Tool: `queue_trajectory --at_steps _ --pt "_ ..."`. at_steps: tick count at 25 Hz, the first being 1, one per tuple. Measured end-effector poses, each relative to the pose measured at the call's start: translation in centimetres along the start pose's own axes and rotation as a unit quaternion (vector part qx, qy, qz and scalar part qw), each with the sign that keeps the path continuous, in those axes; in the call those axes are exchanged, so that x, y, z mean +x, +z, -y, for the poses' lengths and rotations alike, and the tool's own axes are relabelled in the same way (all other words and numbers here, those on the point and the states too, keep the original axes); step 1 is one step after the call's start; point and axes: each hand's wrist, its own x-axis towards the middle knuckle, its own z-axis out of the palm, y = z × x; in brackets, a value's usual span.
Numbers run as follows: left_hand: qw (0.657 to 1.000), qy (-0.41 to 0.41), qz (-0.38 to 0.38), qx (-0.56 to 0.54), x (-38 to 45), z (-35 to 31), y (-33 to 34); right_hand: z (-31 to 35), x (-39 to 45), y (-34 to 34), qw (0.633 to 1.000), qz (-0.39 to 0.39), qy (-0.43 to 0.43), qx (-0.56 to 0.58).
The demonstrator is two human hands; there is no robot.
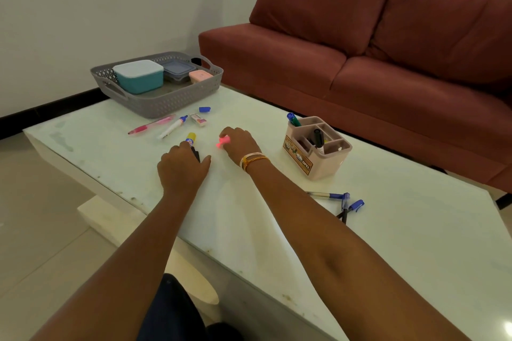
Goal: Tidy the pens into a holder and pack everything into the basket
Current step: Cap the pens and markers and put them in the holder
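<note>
White bench [388, 230] before a red sofa: the left hand [182, 166] curls round a yellow-capped marker [191, 139], the right hand [239, 141] pinches a pink highlighter [223, 142]. Right, the holder [318, 147] keeps three pens. Loose pens lie about; the far basket [158, 104] awaits both.

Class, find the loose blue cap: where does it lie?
Head view: the blue cap lies on the table, just right of the grey basket, above the eraser.

Worktop [388, 230] smooth, glossy white. Basket [166, 104] grey perforated plastic. Holder [329, 166] matt beige plastic, printed sticker. Sofa [388, 63] matt red cloth. Floor [41, 230] glossy tile.
</note>
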Motion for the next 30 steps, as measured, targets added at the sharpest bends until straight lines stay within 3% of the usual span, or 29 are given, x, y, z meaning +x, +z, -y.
queue_trajectory --at_steps 3,5,7,9,11,16,20,26,28,30 --pt "0.999 -0.016 -0.007 -0.028 -1.0 -0.3 -0.3 -1.6 -2.9 -0.9 0.987 -0.028 0.062 0.145" --pt "0.994 -0.025 -0.006 -0.108 -1.8 -0.9 -0.4 -2.5 -4.9 -2.1 0.961 -0.057 0.096 0.253" --pt "0.976 -0.013 0.017 -0.218 -2.4 -2.4 0.1 -3.4 -6.1 -3.1 0.913 -0.078 0.139 0.375" --pt "0.942 -0.020 0.064 -0.329 -3.0 -4.5 0.5 -4.1 -7.1 -3.9 0.842 -0.074 0.170 0.507" --pt "0.912 -0.053 0.103 -0.394 -3.5 -6.0 0.6 -5.0 -7.7 -4.4 0.813 -0.075 0.175 0.550" --pt "0.893 -0.018 0.130 -0.431 -3.7 -5.3 0.5 -6.0 -9.2 -4.8 0.809 -0.038 0.140 0.570" --pt "0.903 0.016 0.143 -0.406 -3.8 -5.2 0.4 -6.5 -9.4 -4.5 0.887 -0.030 0.079 0.454" --pt "0.914 0.038 0.147 -0.376 -3.9 -5.3 0.3 -5.8 -9.3 -5.2 0.921 0.022 0.036 0.388" --pt "0.914 0.032 0.145 -0.377 -4.0 -5.4 0.3 -5.3 -9.1 -5.3 0.916 0.056 0.035 0.395" --pt "0.914 0.024 0.146 -0.378 -4.0 -5.4 0.2 -4.9 -8.9 -5.2 0.889 0.072 0.067 0.446"
